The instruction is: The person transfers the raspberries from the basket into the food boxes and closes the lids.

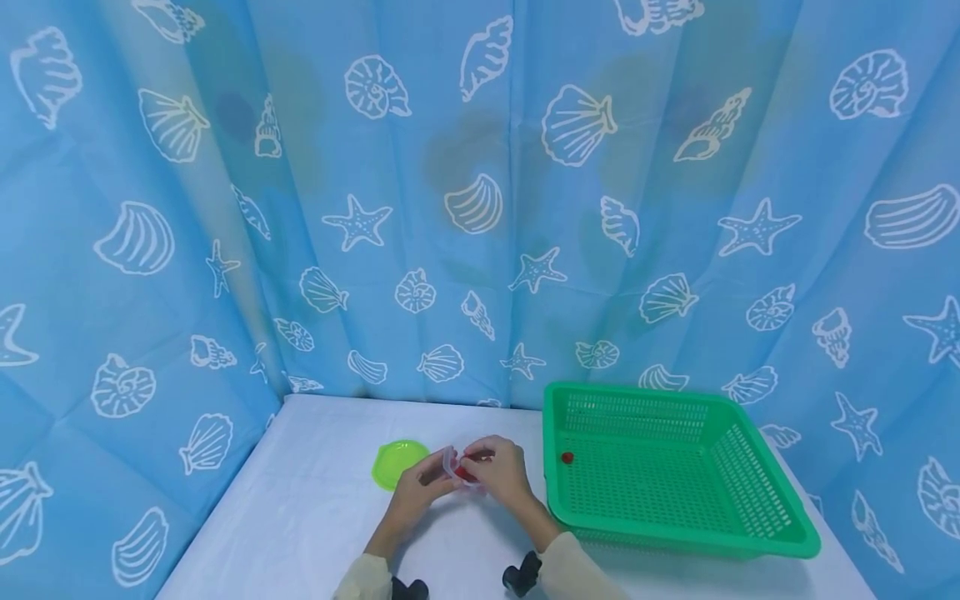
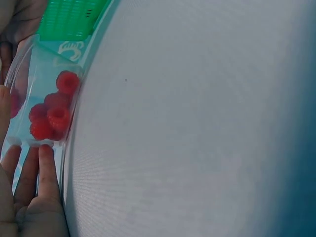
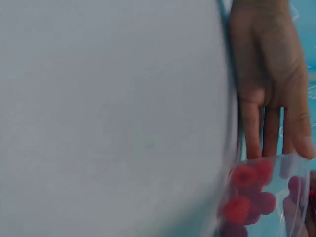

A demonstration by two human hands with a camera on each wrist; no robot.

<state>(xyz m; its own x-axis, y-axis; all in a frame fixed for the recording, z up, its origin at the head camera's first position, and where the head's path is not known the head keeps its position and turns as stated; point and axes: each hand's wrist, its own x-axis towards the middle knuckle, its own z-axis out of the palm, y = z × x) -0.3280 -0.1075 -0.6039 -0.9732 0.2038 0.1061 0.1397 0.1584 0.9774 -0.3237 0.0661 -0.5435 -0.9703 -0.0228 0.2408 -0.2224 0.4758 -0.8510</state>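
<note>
A clear plastic container [image 1: 450,461] of raspberries [image 2: 58,117] is tilted above the white table. My left hand [image 1: 420,487] grips it from the side, its thumb at the rim and several fingers along the wall, as the right wrist view also shows of the left hand [image 3: 271,74]. At the container's mouth, my right hand [image 1: 498,472] reaches in and pinches a red raspberry [image 1: 462,473] with its fingertips. Through the clear wall, several berries [image 3: 247,197] show bunched on one side. Part of the right hand [image 2: 22,24] appears in the left wrist view.
A lime-green lid [image 1: 397,463] lies on the white table [image 1: 300,500], left of the container. To the right stands a large green slotted basket [image 1: 675,523], with one small red raspberry [image 1: 567,457] inside near its left wall. A blue shell-print curtain [image 1: 420,250] hangs behind.
</note>
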